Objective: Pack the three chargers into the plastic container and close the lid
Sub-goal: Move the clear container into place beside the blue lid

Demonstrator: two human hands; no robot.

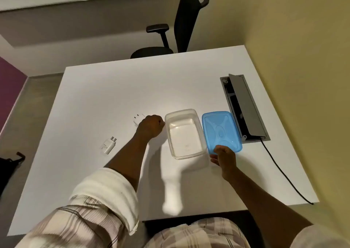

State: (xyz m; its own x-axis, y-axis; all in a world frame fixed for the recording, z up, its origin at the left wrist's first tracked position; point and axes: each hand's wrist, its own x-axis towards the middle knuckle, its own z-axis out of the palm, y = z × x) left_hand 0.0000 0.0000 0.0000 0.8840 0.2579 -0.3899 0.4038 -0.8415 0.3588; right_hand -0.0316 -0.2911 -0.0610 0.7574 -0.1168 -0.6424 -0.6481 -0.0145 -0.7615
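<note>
The clear plastic container (199,134) stands open and empty at the table's middle. Its blue lid (220,129) lies flat just to the right, and my right hand (224,157) pinches the lid's near edge. My left hand (150,125) is curled into a fist right beside the container's left wall. A white charger (137,119) sticks out from under that fist on its far-left side, prongs pointing away. A second white charger (108,145) lies alone further left on the table. No third charger shows; the fist may hide it.
The white table (113,88) has an open grey cable hatch (244,107) at the right, with a black cable (284,175) running to the near right edge. A black office chair (181,20) stands beyond the far edge.
</note>
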